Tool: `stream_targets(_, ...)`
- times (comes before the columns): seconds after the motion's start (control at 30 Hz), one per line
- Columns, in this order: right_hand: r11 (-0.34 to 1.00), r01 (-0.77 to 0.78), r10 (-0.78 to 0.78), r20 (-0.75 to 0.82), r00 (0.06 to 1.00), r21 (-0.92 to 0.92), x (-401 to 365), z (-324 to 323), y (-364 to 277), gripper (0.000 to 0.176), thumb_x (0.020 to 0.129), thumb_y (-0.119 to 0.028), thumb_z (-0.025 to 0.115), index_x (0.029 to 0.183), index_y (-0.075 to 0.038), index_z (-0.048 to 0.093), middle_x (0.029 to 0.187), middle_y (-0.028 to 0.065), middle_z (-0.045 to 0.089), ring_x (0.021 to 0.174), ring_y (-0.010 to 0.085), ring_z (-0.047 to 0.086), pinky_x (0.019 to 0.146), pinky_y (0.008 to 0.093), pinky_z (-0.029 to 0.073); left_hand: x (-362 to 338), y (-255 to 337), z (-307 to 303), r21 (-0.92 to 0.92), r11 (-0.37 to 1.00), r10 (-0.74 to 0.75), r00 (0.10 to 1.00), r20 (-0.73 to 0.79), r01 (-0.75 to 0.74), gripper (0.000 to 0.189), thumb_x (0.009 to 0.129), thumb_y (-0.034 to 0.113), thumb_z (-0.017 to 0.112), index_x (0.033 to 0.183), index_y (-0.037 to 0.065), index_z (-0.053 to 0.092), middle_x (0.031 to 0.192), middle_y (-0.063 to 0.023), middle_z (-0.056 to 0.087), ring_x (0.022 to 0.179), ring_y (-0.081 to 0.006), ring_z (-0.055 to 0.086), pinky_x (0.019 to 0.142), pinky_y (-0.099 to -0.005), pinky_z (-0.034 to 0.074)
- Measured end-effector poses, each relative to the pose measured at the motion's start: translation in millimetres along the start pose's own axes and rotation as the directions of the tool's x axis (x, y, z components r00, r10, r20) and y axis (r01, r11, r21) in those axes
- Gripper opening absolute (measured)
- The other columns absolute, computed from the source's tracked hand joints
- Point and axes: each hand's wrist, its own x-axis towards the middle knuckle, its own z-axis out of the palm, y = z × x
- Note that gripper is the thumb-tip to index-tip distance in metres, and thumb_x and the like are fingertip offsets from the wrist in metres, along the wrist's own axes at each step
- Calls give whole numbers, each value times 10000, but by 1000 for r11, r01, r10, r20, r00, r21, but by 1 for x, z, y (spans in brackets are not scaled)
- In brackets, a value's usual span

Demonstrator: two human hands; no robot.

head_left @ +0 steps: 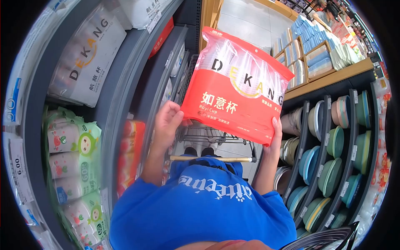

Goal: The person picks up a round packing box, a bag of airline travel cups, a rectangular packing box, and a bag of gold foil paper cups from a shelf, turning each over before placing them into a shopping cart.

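Observation:
A red and clear plastic pack of disposable cups [239,89], printed "DEKANG" and "Ruyi Cup", is held up in front of me. My left hand [168,118] grips its lower left corner, the thumb and fingers pinching the edge. At the lower right edge, my right hand [275,135] has hold of the pack, with some fingers hidden behind it. Below the pack is a wire shopping cart [212,158] with a pale handle bar, close to my body.
Shelves on the left hold white cup packs [89,58], green cup packs [75,158] and red packs [129,150]. To the right, slanted racks carry bowls [331,175]. Wooden bins [316,62] of blue packets stand beyond, and a person [327,16] is farther back.

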Motion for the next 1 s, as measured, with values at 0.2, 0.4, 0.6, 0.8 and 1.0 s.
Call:
stream_targets(0.2,990,-105,112,-68,991,97,-2,-2,2,557,933,-248,596,1404,-16,409,1310,154,549,1179,234,584,976,367,510,-3,-1,5,7,999,32,999,-8,-31,114,982,127,557,962,47,478,898,-80,652,736,-105,603,648,-228,459)
stream_targets(0.4,988,-113,119,-52,991,109,-4,-4,4,555,940,-240,587,1416,-21,405,1323,160,545,1178,241,590,958,370,526,-4,-5,5,21,998,55,998,-19,-55,123,984,143,562,957,50,487,882,-73,654,712,-91,591,611,-212,419)
stream_targets(0.6,991,-96,100,-40,994,88,-6,1,0,553,941,-240,584,1413,-13,407,1319,164,547,1179,241,588,965,367,518,-4,-10,1,11,998,61,998,-19,-61,172,991,202,575,960,51,498,883,-65,656,705,-84,586,606,-203,405)
stream_targets(0.8,996,-63,65,-42,997,58,-8,3,-1,560,934,-236,589,1410,-8,404,1311,161,546,1177,236,585,968,364,513,-5,-11,1,10,999,54,998,-29,-54,213,991,246,585,964,54,497,885,-61,656,706,-84,586,604,-199,394)
stream_targets(1.0,1000,-29,29,-1,1000,2,-9,0,0,580,957,-299,558,1429,-14,380,1377,155,517,1227,242,562,1011,382,486,-5,-11,1,31,998,56,998,-26,-55,226,988,259,590,964,55,497,886,-59,656,709,-84,589,607,-201,396)
